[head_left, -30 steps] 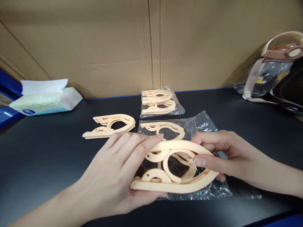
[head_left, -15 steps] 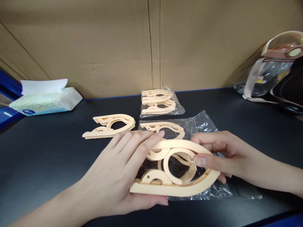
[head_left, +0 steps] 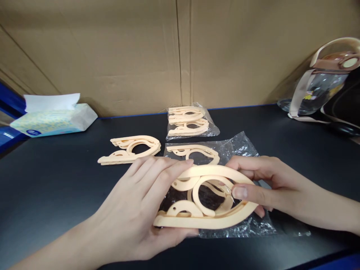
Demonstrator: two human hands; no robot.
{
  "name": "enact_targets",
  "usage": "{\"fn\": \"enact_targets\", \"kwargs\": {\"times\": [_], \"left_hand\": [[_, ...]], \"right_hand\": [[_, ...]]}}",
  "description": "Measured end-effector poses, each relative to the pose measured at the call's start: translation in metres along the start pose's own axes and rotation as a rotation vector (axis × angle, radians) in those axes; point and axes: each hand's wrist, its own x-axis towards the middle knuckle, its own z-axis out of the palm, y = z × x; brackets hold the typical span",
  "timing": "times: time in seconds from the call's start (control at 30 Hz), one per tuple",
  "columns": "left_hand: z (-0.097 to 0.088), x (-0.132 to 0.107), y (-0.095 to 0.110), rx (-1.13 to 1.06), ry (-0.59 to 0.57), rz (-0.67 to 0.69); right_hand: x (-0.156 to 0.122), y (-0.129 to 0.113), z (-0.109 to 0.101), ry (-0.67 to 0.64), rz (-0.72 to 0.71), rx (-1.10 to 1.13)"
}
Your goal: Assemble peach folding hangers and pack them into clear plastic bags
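Observation:
A cream folding clothes hanger point(head_left: 216, 223), folded together, is held between both hands above a clear plastic bag point(head_left: 242, 146). My left hand point(head_left: 140, 202) wraps the hanger's narrow ends, fingers over the top and thumb beneath. At the rounded end, my right hand point(head_left: 261, 187) pinches it, thumb on the near face and fingers behind. Under the hands, the bag on the table contains another folded hanger point(head_left: 197, 150), partly covered by the held one. To the left lie folded hangers point(head_left: 143, 140), stacked and unwrapped.
Farther back, a clear bag point(head_left: 212, 129) contains several folded hangers. A tissue pack point(head_left: 56, 122) lies at the left rear of the black table point(head_left: 56, 180). A bottle point(head_left: 323, 90) with a strap stands at the right rear, before a cardboard wall point(head_left: 126, 56).
The held hanger has shifted and tilted very slightly, its lower edge rising a little. Both hands keep their grip. The bags and other hangers have stayed put.

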Motion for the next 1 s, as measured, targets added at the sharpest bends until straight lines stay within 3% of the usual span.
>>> {"fn": "enact_targets", "kwargs": {"times": [0.53,0.67,0.77,1.0], "left_hand": [[0.003,-0.001,-0.003,-0.061,0.011,0.024],[-0.003,-0.001,0.000,0.072,0.143,0.029],[-0.007,-0.003,0.001,0.166,0.211,-0.005],[-0.005,-0.004,0.003,0.046,0.070,0.062]], "right_hand": [[0.006,0.002,-0.004,-0.076,0.045,0.155],[0.006,0.004,-0.005,-0.023,0.049,0.130],[0.005,0.004,-0.004,-0.062,0.067,0.161],[0.004,0.008,-0.004,-0.047,0.065,0.158]]}}
